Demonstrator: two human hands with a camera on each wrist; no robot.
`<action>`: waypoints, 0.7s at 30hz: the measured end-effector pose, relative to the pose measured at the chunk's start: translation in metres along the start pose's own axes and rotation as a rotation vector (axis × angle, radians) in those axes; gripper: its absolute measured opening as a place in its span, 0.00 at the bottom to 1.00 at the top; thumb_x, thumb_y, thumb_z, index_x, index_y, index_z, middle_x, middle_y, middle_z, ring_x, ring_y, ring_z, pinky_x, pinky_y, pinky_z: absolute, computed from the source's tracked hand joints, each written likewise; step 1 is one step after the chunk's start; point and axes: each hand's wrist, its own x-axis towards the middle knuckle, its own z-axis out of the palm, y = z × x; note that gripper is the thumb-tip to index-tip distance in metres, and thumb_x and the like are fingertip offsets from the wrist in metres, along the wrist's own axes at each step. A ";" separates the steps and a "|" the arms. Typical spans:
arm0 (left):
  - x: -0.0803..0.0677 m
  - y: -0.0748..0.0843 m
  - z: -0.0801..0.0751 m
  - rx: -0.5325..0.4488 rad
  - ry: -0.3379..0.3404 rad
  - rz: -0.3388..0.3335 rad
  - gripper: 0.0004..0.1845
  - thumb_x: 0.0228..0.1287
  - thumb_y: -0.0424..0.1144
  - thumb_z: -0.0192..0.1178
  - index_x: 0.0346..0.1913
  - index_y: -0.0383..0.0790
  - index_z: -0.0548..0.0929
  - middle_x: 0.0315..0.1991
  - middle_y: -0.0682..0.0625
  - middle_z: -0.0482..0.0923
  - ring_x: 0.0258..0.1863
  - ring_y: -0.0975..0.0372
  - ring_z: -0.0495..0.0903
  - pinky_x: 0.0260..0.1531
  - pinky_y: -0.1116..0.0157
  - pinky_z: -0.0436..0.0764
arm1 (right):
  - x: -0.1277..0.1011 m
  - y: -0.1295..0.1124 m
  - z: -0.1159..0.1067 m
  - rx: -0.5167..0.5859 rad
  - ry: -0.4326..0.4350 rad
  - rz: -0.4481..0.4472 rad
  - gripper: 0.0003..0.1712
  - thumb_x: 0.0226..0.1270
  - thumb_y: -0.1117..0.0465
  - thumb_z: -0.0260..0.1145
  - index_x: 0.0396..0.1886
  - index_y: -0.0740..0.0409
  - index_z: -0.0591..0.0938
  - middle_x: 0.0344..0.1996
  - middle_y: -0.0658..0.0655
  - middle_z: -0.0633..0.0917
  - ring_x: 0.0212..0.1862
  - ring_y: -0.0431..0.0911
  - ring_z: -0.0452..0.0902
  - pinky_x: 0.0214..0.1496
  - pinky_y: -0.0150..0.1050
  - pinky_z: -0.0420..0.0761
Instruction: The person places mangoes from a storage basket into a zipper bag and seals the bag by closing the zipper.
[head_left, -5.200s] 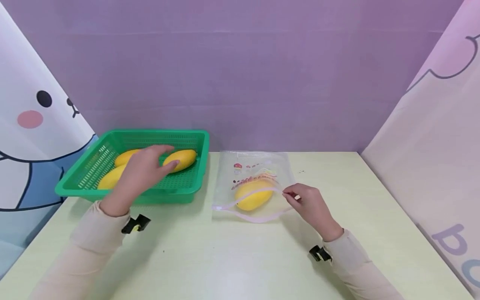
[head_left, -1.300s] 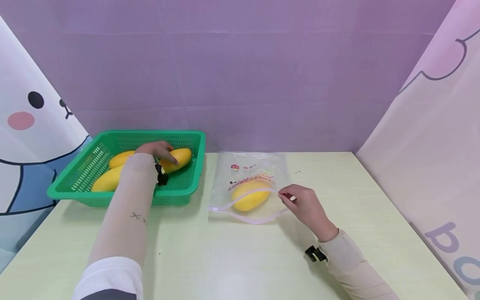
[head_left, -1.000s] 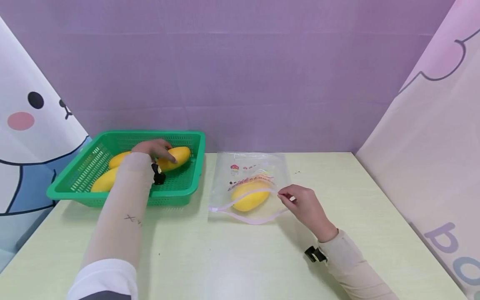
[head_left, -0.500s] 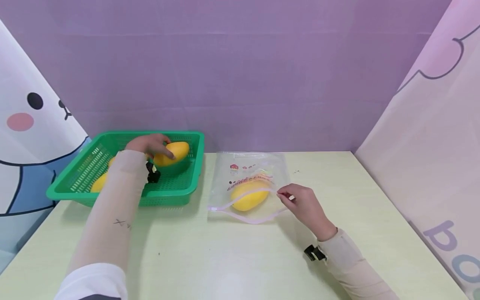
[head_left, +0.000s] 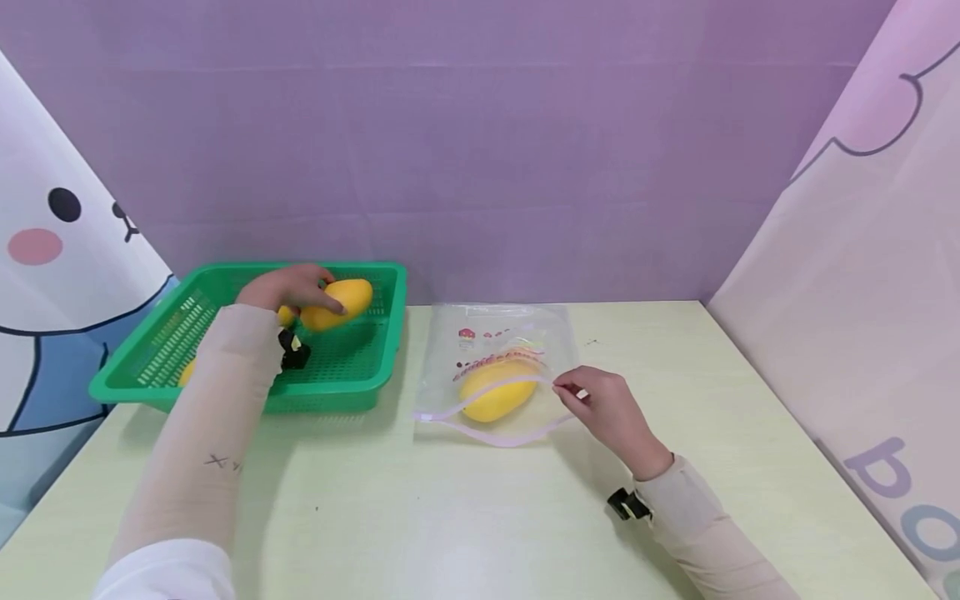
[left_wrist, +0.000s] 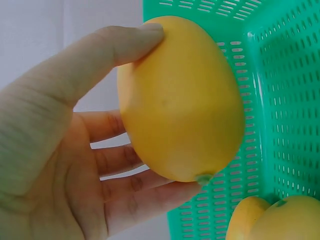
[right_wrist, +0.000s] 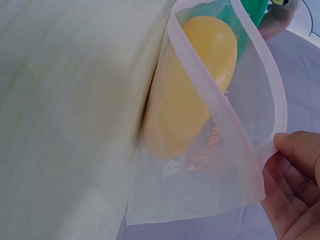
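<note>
My left hand (head_left: 288, 287) grips a yellow mango (head_left: 347, 302) and holds it above the floor of the green basket (head_left: 330, 398). In the left wrist view the thumb lies on one side of this mango (left_wrist: 180, 100), with the fingers behind it. My right hand (head_left: 611, 408) pinches the pink rim of a clear zip bag (head_left: 446, 358) at its right corner, and the bag's mouth gapes. Inside the bag lies another mango (head_left: 498, 392), also plain in the right wrist view through the film (right_wrist: 207, 55).
More mangoes (left_wrist: 287, 220) lie in the basket, mostly hidden by my left arm in the head view. Basket and bag stand on a pale table (head_left: 450, 517). A purple cloth wall (head_left: 480, 167) rises behind, with printed panels at both sides.
My left hand, first hovering in the basket, took hold of the right-hand mango and has lifted it slightly up and to the left. The right hand still pinches the bag rim.
</note>
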 end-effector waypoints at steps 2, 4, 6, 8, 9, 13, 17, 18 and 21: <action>-0.001 0.000 0.000 0.007 0.009 0.005 0.43 0.60 0.54 0.61 0.66 0.26 0.59 0.60 0.30 0.64 0.48 0.46 0.74 0.42 0.52 0.79 | 0.000 0.000 0.000 0.002 -0.001 -0.001 0.06 0.53 0.72 0.70 0.31 0.61 0.85 0.27 0.52 0.85 0.28 0.40 0.80 0.27 0.28 0.80; -0.003 0.000 0.000 0.016 0.017 0.009 0.43 0.60 0.55 0.61 0.66 0.26 0.59 0.60 0.30 0.64 0.47 0.47 0.74 0.41 0.52 0.79 | 0.000 -0.001 0.000 0.001 -0.001 -0.002 0.06 0.53 0.72 0.70 0.31 0.62 0.85 0.27 0.52 0.85 0.28 0.40 0.80 0.27 0.28 0.80; -0.004 0.001 -0.001 0.023 0.026 0.014 0.43 0.59 0.55 0.61 0.66 0.25 0.60 0.59 0.30 0.65 0.45 0.47 0.75 0.40 0.52 0.79 | 0.000 -0.001 0.000 0.000 0.000 -0.005 0.05 0.53 0.72 0.70 0.31 0.62 0.85 0.27 0.52 0.85 0.28 0.40 0.80 0.27 0.28 0.80; -0.005 0.002 -0.001 0.030 0.038 0.018 0.43 0.59 0.55 0.61 0.66 0.25 0.60 0.59 0.30 0.65 0.44 0.48 0.75 0.40 0.53 0.78 | -0.001 -0.002 0.000 0.000 0.002 -0.007 0.05 0.53 0.72 0.70 0.31 0.62 0.85 0.27 0.52 0.85 0.28 0.40 0.80 0.27 0.28 0.80; -0.006 0.002 -0.002 0.033 0.044 0.020 0.42 0.59 0.54 0.61 0.65 0.25 0.60 0.59 0.30 0.65 0.44 0.48 0.75 0.39 0.53 0.78 | -0.001 -0.002 0.000 0.000 0.004 -0.007 0.05 0.53 0.72 0.70 0.31 0.62 0.85 0.27 0.52 0.85 0.28 0.40 0.80 0.27 0.28 0.80; -0.009 0.007 -0.002 0.048 0.079 0.024 0.40 0.60 0.53 0.61 0.65 0.26 0.62 0.58 0.31 0.67 0.41 0.50 0.74 0.38 0.55 0.77 | -0.001 -0.002 0.000 -0.002 0.005 -0.008 0.05 0.53 0.72 0.70 0.31 0.62 0.85 0.27 0.52 0.85 0.28 0.40 0.80 0.27 0.28 0.79; -0.014 0.013 -0.003 0.075 0.111 0.026 0.41 0.59 0.54 0.60 0.64 0.25 0.63 0.57 0.30 0.68 0.41 0.50 0.73 0.38 0.55 0.76 | -0.001 -0.002 0.001 -0.002 0.003 -0.008 0.05 0.53 0.72 0.70 0.31 0.61 0.85 0.27 0.52 0.85 0.28 0.41 0.80 0.27 0.28 0.80; -0.015 0.014 -0.003 0.083 0.121 0.027 0.41 0.59 0.54 0.60 0.64 0.26 0.63 0.57 0.30 0.68 0.41 0.50 0.73 0.38 0.54 0.76 | -0.001 -0.002 0.001 -0.001 0.003 -0.009 0.05 0.53 0.72 0.70 0.31 0.62 0.85 0.27 0.52 0.85 0.29 0.41 0.80 0.27 0.28 0.80; -0.017 0.018 -0.004 0.096 0.146 0.034 0.41 0.59 0.55 0.60 0.64 0.26 0.64 0.56 0.30 0.69 0.41 0.49 0.72 0.38 0.54 0.75 | -0.001 -0.002 0.000 -0.001 0.007 -0.008 0.05 0.52 0.72 0.71 0.30 0.61 0.85 0.27 0.52 0.85 0.28 0.41 0.80 0.27 0.28 0.80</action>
